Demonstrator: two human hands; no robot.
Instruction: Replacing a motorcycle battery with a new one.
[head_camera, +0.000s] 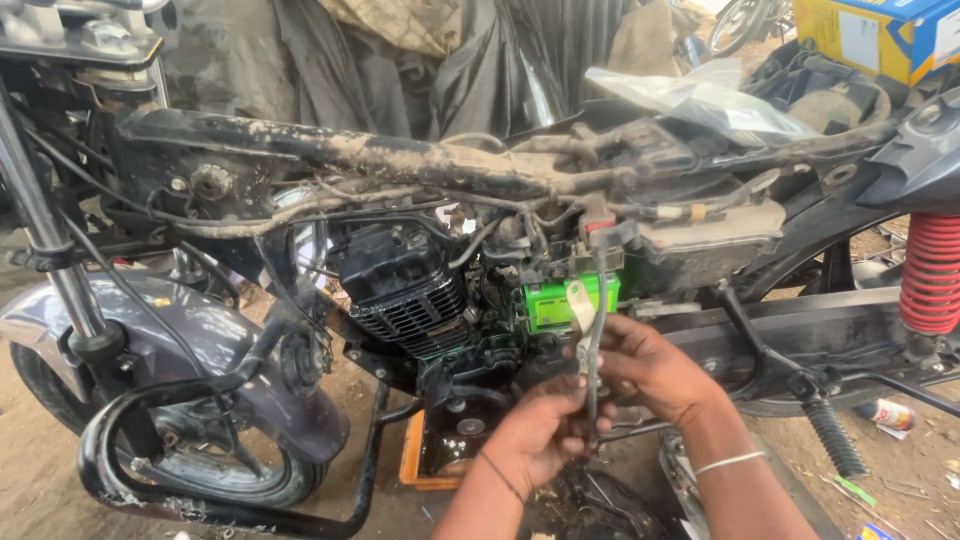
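A stripped motorcycle with a muddy bare frame (400, 155) fills the view. Its black finned engine (410, 290) sits in the middle, with a green battery (550, 300) to its right. My left hand (545, 430) and my right hand (650, 365) meet below the battery. Both are closed on a thin metal lever or cable part (590, 330) that rises to a cream-coloured end piece (579, 298) in front of the battery. A bangle circles my right wrist and a thread band my left.
The front wheel and black crash guard (150, 450) stand at the left. A red rear shock spring (930, 270) is at the right, with a footrest (835, 440) below it. An orange tray (410, 460) lies under the engine. A clear plastic sheet (700, 100) rests on the frame.
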